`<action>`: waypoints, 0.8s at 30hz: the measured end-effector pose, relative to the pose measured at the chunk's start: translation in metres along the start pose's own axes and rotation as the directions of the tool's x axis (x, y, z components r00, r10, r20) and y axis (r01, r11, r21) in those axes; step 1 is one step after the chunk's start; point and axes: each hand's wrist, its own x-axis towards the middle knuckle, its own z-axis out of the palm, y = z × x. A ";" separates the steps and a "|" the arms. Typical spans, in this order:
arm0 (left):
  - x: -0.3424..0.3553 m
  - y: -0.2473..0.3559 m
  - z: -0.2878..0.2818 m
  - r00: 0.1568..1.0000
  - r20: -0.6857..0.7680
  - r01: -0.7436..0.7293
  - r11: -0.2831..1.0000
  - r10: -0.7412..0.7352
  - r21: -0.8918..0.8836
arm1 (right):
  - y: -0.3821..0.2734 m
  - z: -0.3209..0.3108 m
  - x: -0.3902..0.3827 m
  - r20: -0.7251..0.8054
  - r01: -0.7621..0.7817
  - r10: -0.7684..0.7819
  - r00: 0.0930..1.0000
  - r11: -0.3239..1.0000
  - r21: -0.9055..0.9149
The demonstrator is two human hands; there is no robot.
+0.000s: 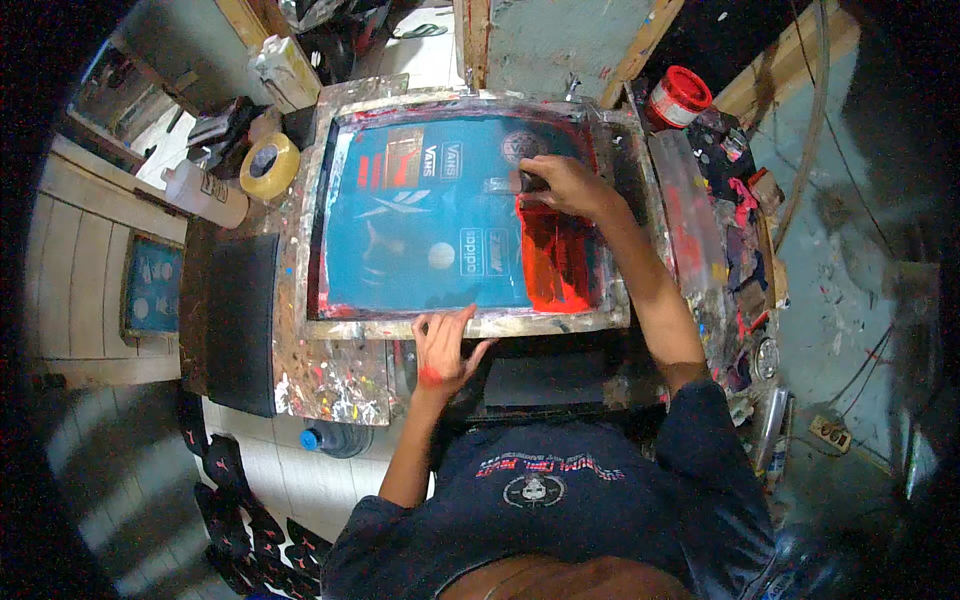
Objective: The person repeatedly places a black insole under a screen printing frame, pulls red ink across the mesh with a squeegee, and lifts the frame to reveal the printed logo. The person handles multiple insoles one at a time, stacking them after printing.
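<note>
A screen printing frame (350,322) with blue mesh lies on the worktable, with several pale logo stencils across the mesh. My right hand (565,187) is closed on a small dark squeegee (534,183) at the far right part of the screen; its lower part is mostly hidden by my fingers. From there a thick strip of red ink (555,262) runs toward the near edge. My left hand (447,345) grips the near rim of the frame, fingers curled over the top and thumb apart below. Red ink stains the left wrist.
Left of the frame are a tape roll (268,167), a plastic bottle (205,195) and a black board (247,325). A red-rimmed tub (679,97) stands at the far right, above stained rags (745,210). Below sit a blue-capped water jug (335,438) and dark printed pieces (240,500).
</note>
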 end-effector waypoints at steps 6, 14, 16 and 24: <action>-0.002 0.006 -0.003 1.000 -0.026 0.013 1.000 -0.013 0.006 | -0.079 0.023 -0.085 0.023 0.202 -0.201 0.979 0.975 -0.091; 0.002 0.004 -0.002 0.999 -0.015 0.028 0.999 -0.028 0.017 | -0.045 -0.009 -0.055 -0.048 0.077 -0.073 0.996 0.993 0.088; 0.003 0.008 -0.002 1.000 -0.002 0.022 1.000 -0.022 0.020 | -0.019 -0.024 -0.038 -0.094 -0.136 0.118 0.989 0.967 -0.214; -0.007 0.003 0.002 0.997 -0.024 0.067 0.998 -0.067 -0.007 | -0.093 0.031 -0.111 -0.235 -0.633 0.593 0.770 0.756 -0.169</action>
